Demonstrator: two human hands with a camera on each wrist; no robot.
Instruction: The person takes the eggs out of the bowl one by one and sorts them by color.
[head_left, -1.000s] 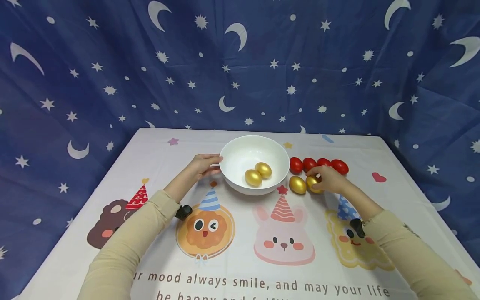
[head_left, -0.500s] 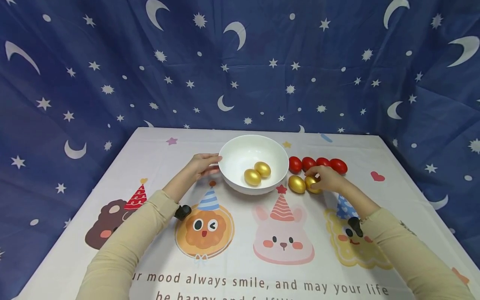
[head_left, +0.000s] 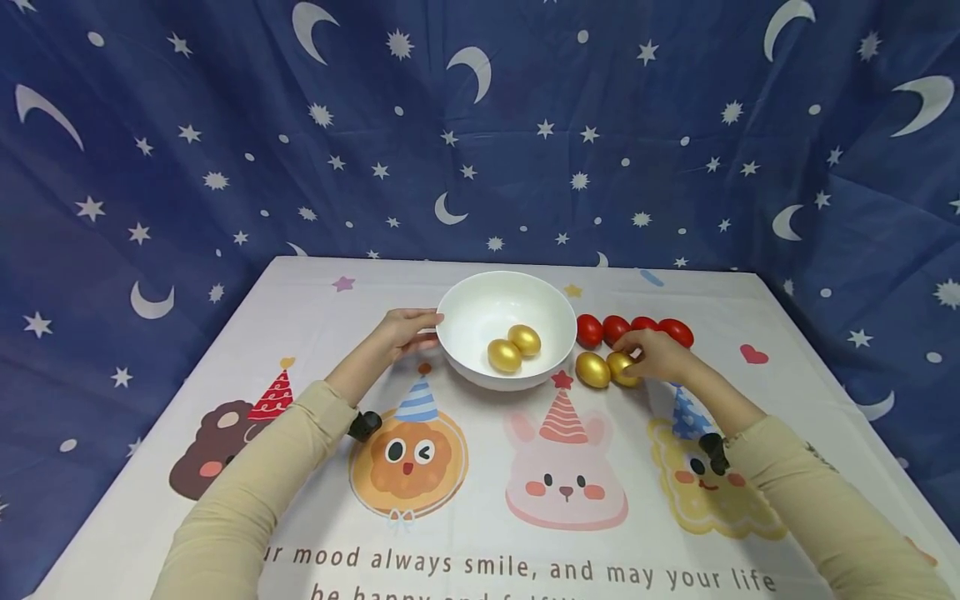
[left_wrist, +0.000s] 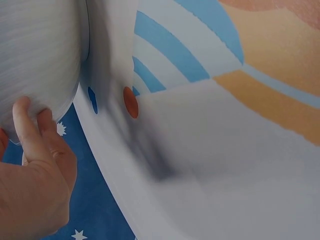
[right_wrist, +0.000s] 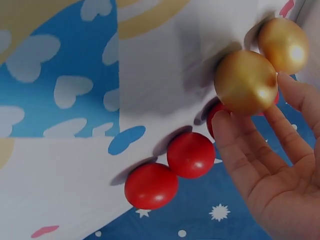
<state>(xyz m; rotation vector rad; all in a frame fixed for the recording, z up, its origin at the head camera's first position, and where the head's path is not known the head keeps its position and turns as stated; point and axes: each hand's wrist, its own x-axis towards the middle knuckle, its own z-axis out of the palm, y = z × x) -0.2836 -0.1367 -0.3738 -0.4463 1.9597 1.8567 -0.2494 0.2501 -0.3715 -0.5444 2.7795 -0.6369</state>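
A white bowl [head_left: 480, 304] stands mid-table and holds two gold eggs [head_left: 505, 356]. My left hand [head_left: 408, 330] grips the bowl's left side, with a fingertip at the rim; in the left wrist view its fingers [left_wrist: 29, 131] lie against the outer wall. To the right of the bowl, two more gold eggs sit side by side. My right hand [head_left: 660, 357] has thumb and fingers around the right-hand gold egg [right_wrist: 245, 82], while the other gold egg [right_wrist: 283, 46] lies beside it, nearer the bowl.
Several red eggs [head_left: 677, 333] form a row just behind the right hand, reaching from the bowl's right edge. A white cloth with printed cartoon characters [head_left: 566, 475] covers the table. Behind it hangs a blue curtain [head_left: 525, 125] with moons and stars.
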